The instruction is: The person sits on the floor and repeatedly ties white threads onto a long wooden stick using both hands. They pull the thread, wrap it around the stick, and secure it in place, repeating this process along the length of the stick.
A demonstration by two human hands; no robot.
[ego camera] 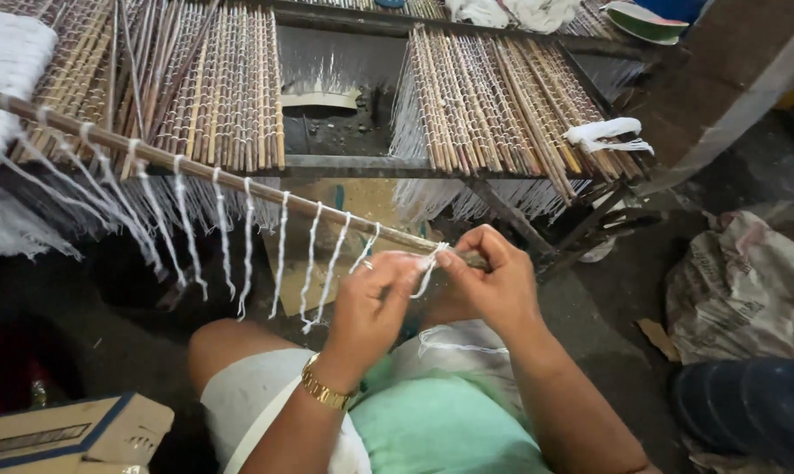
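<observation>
left hand: [372, 294] fingers together, pinched on a short white cotton string loop [429, 266]; gold metal wristwatch [326, 391] on the wrist.
right hand: [492, 279] fingers curled together, clamped on the near end of the long thin bamboo stick [239, 182] and touching the same string loop.
stick: runs from 10 o'clock at the left frame edge down to frame centre, tilted; near end sits inside the right hand.
hung strings: row of white cotton string loops [248, 246] knotted along the stick, dangling free, spaced apart; the newest loop is at the hands.
spare string: loose white thread [454, 344] lies on the lap, just below the hands.
rack: dark metal frame rack [371, 163] at 12 o'clock carries two bundles of string-wrapped bamboo sticks, one at 11 o'clock [212, 88], one at 1 o'clock [502, 101]; white fringes hang under both.
rack extras: small white string bunch [603, 133] lies on the 1 o'clock bundle; thick white yarn mass [6, 61] at 10 o'clock.
box: tan cardboard box with blue edge stripe [81, 432] at 8 o'clock, flat top face with a dark-framed rectangular label; print too small to tell.
sack: crumpled grey-white printed sack [739, 290] on the floor at 3 o'clock, well apart from the hands.
cardboard scrap: brown piece [659, 338] on the floor near the sack.
</observation>
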